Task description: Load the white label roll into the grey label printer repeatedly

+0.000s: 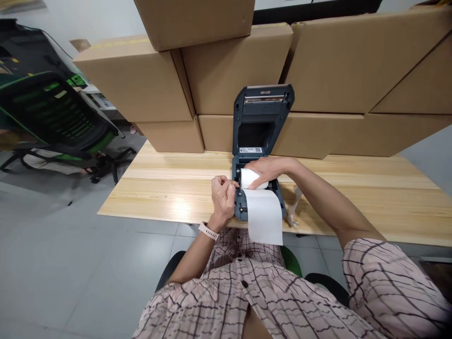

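On a wooden table [162, 188], near the middle of its front edge, a person's left hand [224, 197] is loosely clenched, a fingertip apparently touching the left rim of a dark printer [262, 117] with its lid raised. Inside the printer sits a white paper roll [247, 178], the right hand [267, 168] spread across it, and a paper sheet [264, 219] hangs past the table's front edge. Further right, a crumpled strip [293, 214] lies near that edge.
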{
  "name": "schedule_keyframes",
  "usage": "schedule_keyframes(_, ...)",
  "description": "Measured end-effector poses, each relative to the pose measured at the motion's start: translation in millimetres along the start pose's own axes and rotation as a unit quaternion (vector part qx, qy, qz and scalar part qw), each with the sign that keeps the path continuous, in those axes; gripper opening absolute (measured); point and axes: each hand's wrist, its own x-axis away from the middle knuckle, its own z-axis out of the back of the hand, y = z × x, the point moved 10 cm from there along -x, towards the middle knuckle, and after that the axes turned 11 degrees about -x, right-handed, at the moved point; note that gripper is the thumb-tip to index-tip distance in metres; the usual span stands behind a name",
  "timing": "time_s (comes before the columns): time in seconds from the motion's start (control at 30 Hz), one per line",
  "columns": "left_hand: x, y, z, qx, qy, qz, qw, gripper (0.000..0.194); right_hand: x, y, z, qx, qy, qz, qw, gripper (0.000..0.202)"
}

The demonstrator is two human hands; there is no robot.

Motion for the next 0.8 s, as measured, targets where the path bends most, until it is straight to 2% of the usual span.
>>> schedule_keyframes(0.17,0,0,-0.4,0.011,-0.002,-0.002,1.000,0.063,-1,-1,2,0.003,0.024,0.022,0.999,0.077)
schedule_keyframes(0.23,0,0,-0.4,0.006,-0.005,0.000,1.000,0.063,8,-4,6,-0.004,0.074,0.041,0.996,0.079)
schedule_keyframes(0.33,0,0,-1.2,-0.005,-0.010,0.005,1.000,0.064,40,-18,5,-0.023,0.170,0.097,0.980,0.075)
schedule_keyframes(0.47,1,-1,-1.3,0.018,-0.005,0.008,1.000,0.061,91,-48,-38,-0.072,0.205,0.176,0.960,0.057)
schedule_keyframes(0.6,2,-2,-2.6,0.026,-0.011,0.005,1.000,0.060,118,-63,-78,-0.110,0.253,0.180,0.944,0.052)
schedule_keyframes(0.7,1,-3,-2.9,0.022,-0.017,0.011,1.000,0.062,122,-66,-90,-0.117,0.296,0.161,0.934,0.051)
schedule_keyframes(0.8,1,-2,-1.9,0.025,-0.017,0.015,0.999,0.061,120,-67,-91,-0.124,0.331,0.148,0.924,0.046)
